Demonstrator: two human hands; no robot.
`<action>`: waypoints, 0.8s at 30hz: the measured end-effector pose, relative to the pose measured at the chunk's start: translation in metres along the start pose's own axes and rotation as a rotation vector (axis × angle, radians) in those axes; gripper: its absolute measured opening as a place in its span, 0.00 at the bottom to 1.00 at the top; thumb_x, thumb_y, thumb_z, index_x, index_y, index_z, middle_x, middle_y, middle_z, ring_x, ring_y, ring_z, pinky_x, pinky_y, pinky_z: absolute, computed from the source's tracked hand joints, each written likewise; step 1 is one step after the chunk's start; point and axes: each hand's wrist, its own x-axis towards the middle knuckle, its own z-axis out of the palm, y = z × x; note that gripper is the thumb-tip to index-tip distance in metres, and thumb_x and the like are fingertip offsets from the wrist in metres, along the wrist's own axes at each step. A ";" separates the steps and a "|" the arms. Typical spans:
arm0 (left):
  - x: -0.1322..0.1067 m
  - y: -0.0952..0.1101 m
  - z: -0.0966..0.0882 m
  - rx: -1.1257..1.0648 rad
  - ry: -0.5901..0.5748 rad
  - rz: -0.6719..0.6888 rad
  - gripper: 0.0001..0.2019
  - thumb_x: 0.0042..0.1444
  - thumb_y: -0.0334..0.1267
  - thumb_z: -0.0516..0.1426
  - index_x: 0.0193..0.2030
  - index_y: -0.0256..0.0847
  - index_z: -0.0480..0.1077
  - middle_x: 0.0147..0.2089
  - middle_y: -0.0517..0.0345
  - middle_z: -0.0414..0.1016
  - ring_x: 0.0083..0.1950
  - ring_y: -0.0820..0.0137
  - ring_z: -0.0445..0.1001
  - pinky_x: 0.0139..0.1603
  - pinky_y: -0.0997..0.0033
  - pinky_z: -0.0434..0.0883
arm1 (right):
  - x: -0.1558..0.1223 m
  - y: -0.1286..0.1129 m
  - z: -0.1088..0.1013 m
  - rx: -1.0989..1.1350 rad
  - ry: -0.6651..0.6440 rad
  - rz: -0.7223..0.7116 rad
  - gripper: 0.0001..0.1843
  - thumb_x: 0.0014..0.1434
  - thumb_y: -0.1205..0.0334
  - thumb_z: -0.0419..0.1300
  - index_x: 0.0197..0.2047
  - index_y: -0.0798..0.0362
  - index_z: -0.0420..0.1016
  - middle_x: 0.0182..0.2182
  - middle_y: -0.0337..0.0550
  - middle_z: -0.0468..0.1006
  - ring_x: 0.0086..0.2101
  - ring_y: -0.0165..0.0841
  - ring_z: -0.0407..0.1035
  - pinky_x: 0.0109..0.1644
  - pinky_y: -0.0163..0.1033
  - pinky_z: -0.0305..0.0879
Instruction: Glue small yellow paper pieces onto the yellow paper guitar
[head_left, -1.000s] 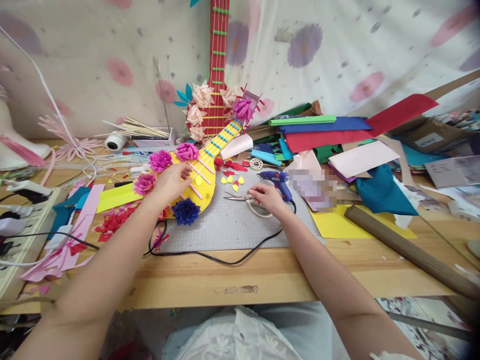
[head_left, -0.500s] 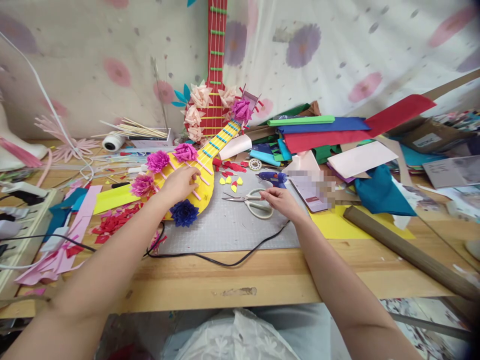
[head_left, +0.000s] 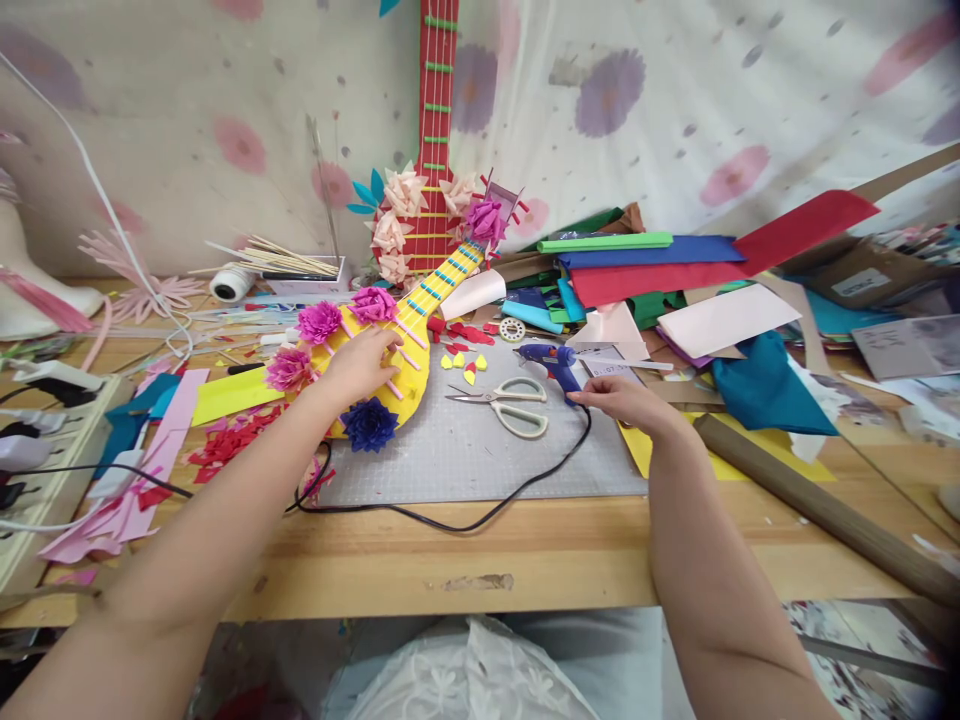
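Observation:
My left hand (head_left: 358, 366) lies on the body of a yellow paper guitar (head_left: 411, 372), fingers stretched over its pink strings. Pink paper flowers (head_left: 320, 320) and a blue paper flower (head_left: 370, 423) ring the guitar's body. My right hand (head_left: 626, 402) rests palm down at the right edge of the grey cutting mat (head_left: 465, 455). Its fingertips touch the base of the blue glue gun (head_left: 553, 360), and nothing is gripped. White-handled scissors (head_left: 504, 400) lie on the mat between my hands. Small yellow and red paper hearts (head_left: 465, 366) lie above them.
A black cord (head_left: 450, 518) loops from the glue gun across the mat's front. Coloured paper sheets (head_left: 645, 262) pile up at the back right, and a brown tube (head_left: 817, 505) lies at the right. A red paper guitar (head_left: 435, 120) leans on the wall. A power strip (head_left: 45, 430) sits at the left.
My right hand has left the scissors and moved right, to the glue gun's handle. My left hand has stayed on the yellow guitar.

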 end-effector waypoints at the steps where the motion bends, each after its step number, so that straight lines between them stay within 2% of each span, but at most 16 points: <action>1: 0.000 0.000 0.001 0.005 -0.009 -0.004 0.17 0.48 0.36 0.56 0.47 0.41 0.66 0.44 0.54 0.70 0.44 0.65 0.70 0.44 0.68 0.66 | 0.001 0.000 -0.001 -0.023 0.036 0.037 0.26 0.42 0.37 0.60 0.21 0.52 0.60 0.14 0.31 0.54 0.15 0.23 0.47 0.19 0.34 0.40; 4: 0.001 -0.001 0.003 -0.001 -0.016 -0.018 0.17 0.48 0.35 0.55 0.47 0.41 0.66 0.41 0.56 0.72 0.41 0.66 0.70 0.41 0.69 0.65 | 0.006 -0.003 0.001 -0.067 0.147 0.058 0.25 0.43 0.38 0.59 0.21 0.52 0.59 0.13 0.31 0.53 0.16 0.24 0.48 0.20 0.34 0.41; 8: 0.002 -0.003 0.005 -0.014 0.002 -0.031 0.14 0.47 0.34 0.56 0.43 0.40 0.68 0.39 0.56 0.72 0.37 0.68 0.70 0.36 0.70 0.64 | 0.014 -0.004 0.010 -0.173 0.235 -0.004 0.24 0.44 0.40 0.59 0.19 0.53 0.60 0.15 0.34 0.60 0.20 0.26 0.53 0.23 0.34 0.45; 10: 0.002 -0.004 0.005 -0.014 0.012 -0.050 0.11 0.47 0.35 0.56 0.40 0.41 0.69 0.38 0.57 0.72 0.37 0.68 0.70 0.35 0.70 0.63 | 0.015 -0.003 0.013 -0.231 0.201 -0.015 0.24 0.44 0.40 0.59 0.18 0.53 0.60 0.16 0.36 0.62 0.21 0.27 0.55 0.24 0.34 0.46; 14: 0.002 -0.005 0.004 -0.007 0.025 -0.081 0.09 0.49 0.36 0.56 0.39 0.41 0.70 0.39 0.56 0.72 0.37 0.67 0.70 0.35 0.70 0.63 | 0.009 -0.012 0.017 -0.276 0.053 -0.074 0.23 0.46 0.42 0.59 0.19 0.53 0.60 0.17 0.35 0.63 0.21 0.27 0.55 0.25 0.34 0.46; 17: 0.002 -0.005 0.005 -0.009 0.037 -0.102 0.11 0.49 0.36 0.56 0.41 0.41 0.70 0.40 0.56 0.72 0.37 0.67 0.70 0.34 0.70 0.63 | 0.010 -0.037 0.029 -0.224 0.012 -0.250 0.17 0.50 0.48 0.58 0.22 0.52 0.64 0.19 0.35 0.65 0.23 0.27 0.58 0.26 0.34 0.49; 21: 0.000 -0.003 0.005 -0.029 0.072 -0.115 0.11 0.49 0.35 0.57 0.41 0.40 0.71 0.42 0.55 0.71 0.37 0.67 0.71 0.34 0.71 0.63 | 0.035 -0.084 0.053 -0.148 0.096 -0.542 0.06 0.53 0.60 0.56 0.29 0.53 0.71 0.28 0.38 0.74 0.29 0.29 0.65 0.32 0.33 0.55; 24: -0.003 -0.004 0.004 -0.053 0.092 -0.123 0.09 0.50 0.37 0.55 0.37 0.40 0.73 0.41 0.54 0.72 0.38 0.66 0.71 0.35 0.70 0.64 | 0.059 -0.111 0.071 -0.153 0.125 -0.628 0.05 0.52 0.66 0.56 0.32 0.53 0.74 0.31 0.40 0.76 0.31 0.29 0.66 0.34 0.34 0.57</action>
